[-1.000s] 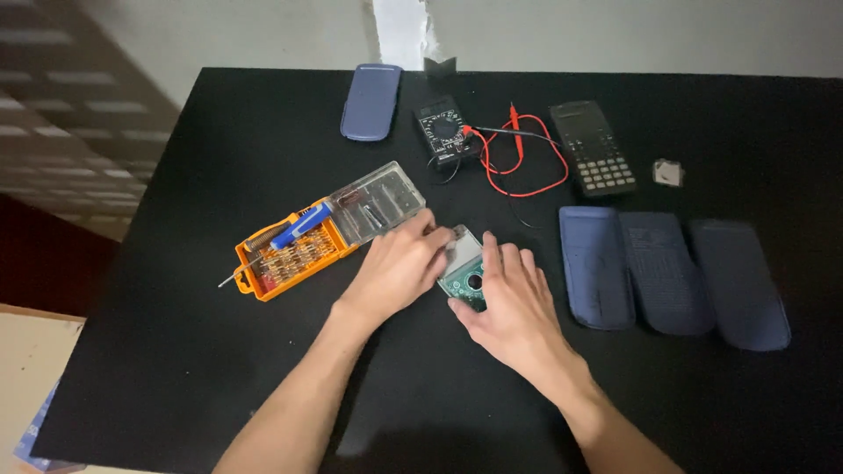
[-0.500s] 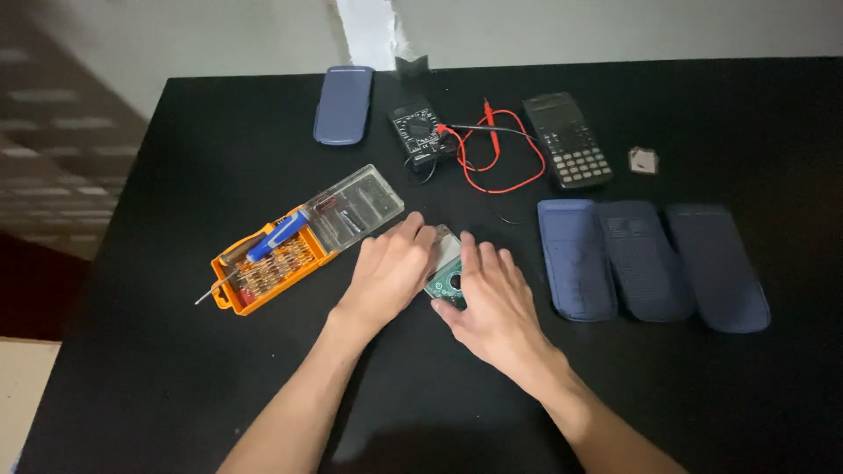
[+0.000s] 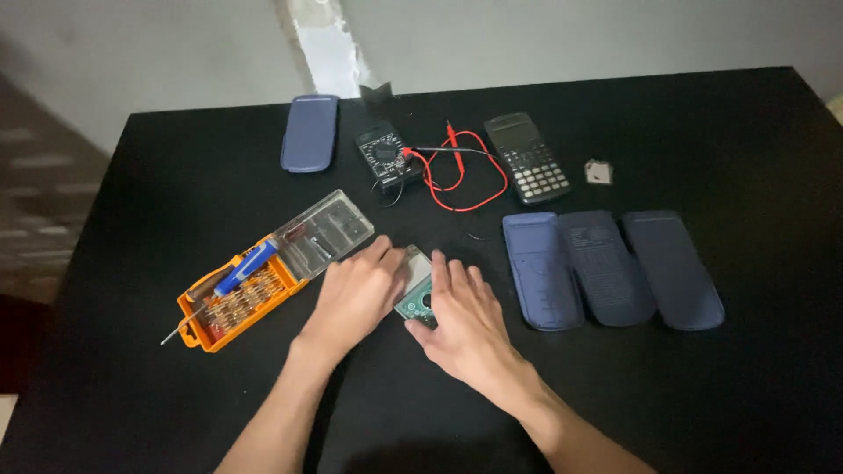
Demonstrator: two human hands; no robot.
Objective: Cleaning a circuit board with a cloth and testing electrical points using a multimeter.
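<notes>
A small green circuit board is pinned flat on the black table between two hands. The left hand is laid palm down over its left edge, fingers loosely curled and close together, tips touching the board. The right hand is spread flat, fingers extended and slightly fanned, covering the board's right and lower side; nothing is gripped, only pressed. Just left of the left fingers an orange screwdriver-bit case is seen, its clear lid swung open, a blue-handled driver lying across it. Beyond the fingertips sit a black multimeter with red leads and a dark calculator. Just right of the right fingers three blue covers are lined up side by side. A fourth blue cover lies far beyond the left fingers.
</notes>
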